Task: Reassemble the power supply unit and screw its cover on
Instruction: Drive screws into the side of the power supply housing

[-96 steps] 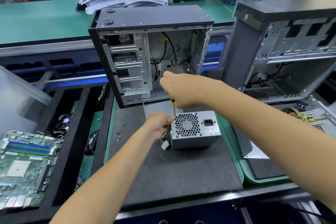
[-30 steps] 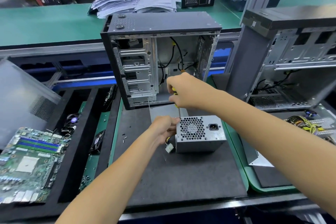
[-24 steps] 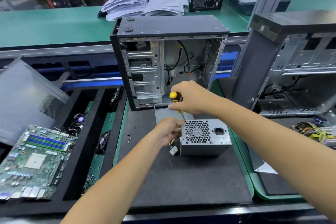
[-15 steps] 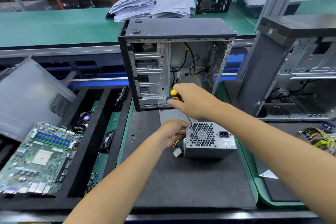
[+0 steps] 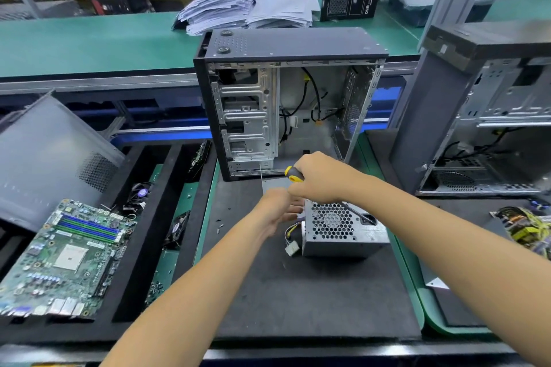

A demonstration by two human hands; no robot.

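Screwdriver poised over PSU at frame centre

The right hand [image 5: 320, 179] gripped the screwdriver [image 5: 294, 173], its shaft slanting across the PSU [image 5: 337, 231] on the mat [image 5: 298, 292]; the left hand [image 5: 277, 210], fingers relaxed, touched the PSU's side, apparently to steady it.

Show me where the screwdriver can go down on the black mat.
Bare mat lies in front of the power supply unit, toward the near edge. It is crowded left of the unit: cable connector, loose screws, left hand.
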